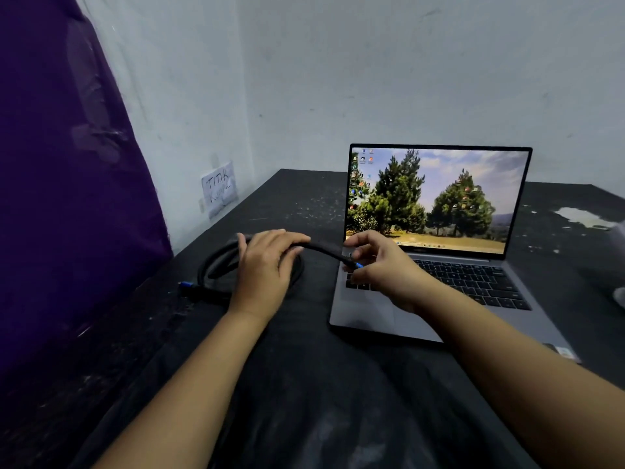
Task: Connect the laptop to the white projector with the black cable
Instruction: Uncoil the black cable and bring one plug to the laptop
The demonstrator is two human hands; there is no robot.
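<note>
An open grey laptop (pixel 436 252) stands on the black-covered table (pixel 321 367), its screen lit with a picture of trees. To its left lies the black cable (pixel 216 262), coiled in a loop. My left hand (pixel 263 265) rests on the coil and closes around the strand that leads to the right. My right hand (pixel 382 265) pinches that strand's plug end, which has a blue tip, just above the laptop's left keyboard edge. The cable's other blue-tipped plug (pixel 186 285) lies on the table at the left. A white rounded thing (pixel 620 296), cut off at the right edge, may be the projector.
A purple cloth (pixel 67 198) hangs along the left side. A paper note (pixel 220 187) is taped to the white wall at the table's back left corner. A white torn patch (pixel 581 214) shows on the table cover behind the laptop at the right.
</note>
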